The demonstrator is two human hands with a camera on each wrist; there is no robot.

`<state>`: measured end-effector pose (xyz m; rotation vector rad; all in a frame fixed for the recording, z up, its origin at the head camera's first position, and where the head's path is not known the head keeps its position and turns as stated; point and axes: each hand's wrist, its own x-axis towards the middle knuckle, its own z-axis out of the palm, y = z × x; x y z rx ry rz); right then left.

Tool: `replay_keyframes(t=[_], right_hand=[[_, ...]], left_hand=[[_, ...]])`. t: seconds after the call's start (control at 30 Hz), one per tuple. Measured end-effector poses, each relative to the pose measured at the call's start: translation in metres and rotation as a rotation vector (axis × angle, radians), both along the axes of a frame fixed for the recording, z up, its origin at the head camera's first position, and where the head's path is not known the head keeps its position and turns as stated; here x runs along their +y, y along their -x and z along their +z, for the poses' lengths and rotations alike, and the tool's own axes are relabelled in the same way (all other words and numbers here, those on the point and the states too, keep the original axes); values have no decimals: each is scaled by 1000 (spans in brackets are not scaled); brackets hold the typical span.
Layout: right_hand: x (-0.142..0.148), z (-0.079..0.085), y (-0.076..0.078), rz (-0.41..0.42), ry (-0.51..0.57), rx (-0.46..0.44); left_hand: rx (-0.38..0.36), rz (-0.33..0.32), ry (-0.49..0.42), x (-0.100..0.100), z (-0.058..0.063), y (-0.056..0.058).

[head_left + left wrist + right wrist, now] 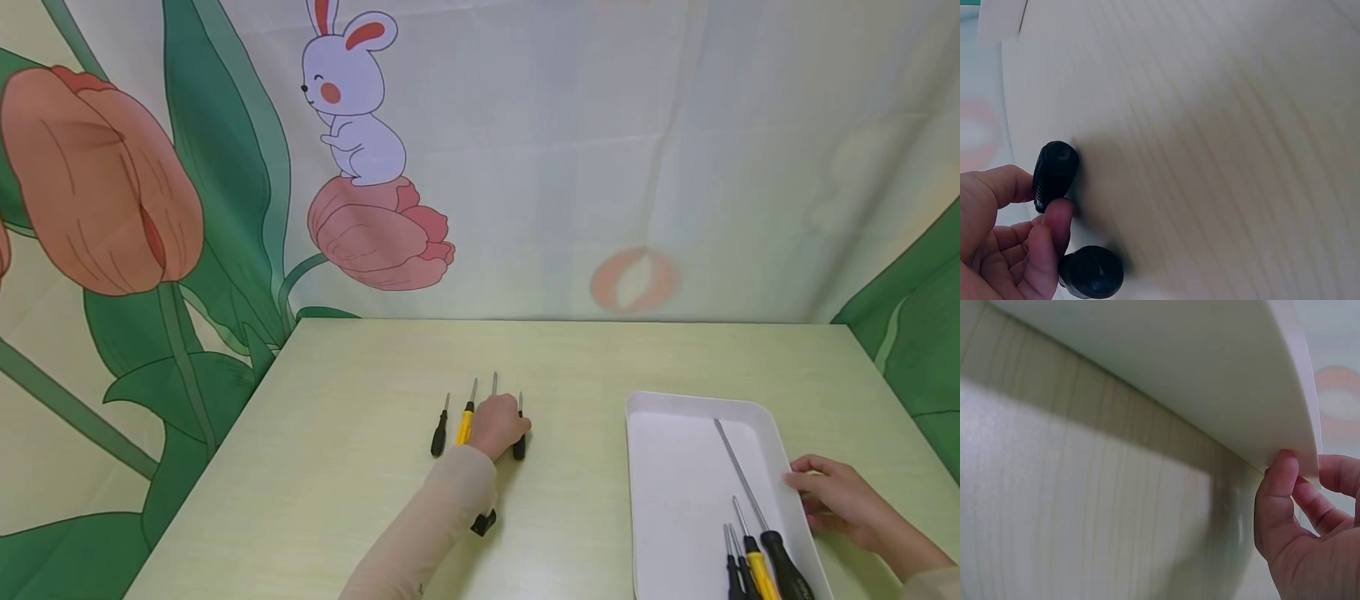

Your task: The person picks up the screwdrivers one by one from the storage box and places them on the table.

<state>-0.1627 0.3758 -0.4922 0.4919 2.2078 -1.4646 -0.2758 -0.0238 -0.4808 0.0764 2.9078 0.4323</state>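
Note:
A small black-handled screwdriver (519,448) lies at the right end of a row on the table, and my left hand (498,425) pinches its handle (1055,172) between thumb and finger. Beneath that hand and sleeve lies a longer screwdriver, mostly hidden; its black handle end (483,523) shows below the forearm. To the left are a yellow-and-black screwdriver (465,423) and another small black one (439,435), tips pointing away. At the right, my right hand (843,497) grips the right rim of a white tray (667,492), fingers against its outer wall (1210,381).
Inside the tray, toward its near right side, lie a large black screwdriver (783,567), a yellow-and-black one (759,571) and small black ones (733,575). The pale wooden table (337,433) ends at a printed curtain (540,167) behind.

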Motion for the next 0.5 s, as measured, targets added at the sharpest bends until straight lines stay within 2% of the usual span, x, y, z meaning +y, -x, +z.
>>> replay_keyframes(t=[0.5], right_hand=[[1,0,0,2,-5,-5]], left_hand=[[-19,2,31,3,-2,3]])
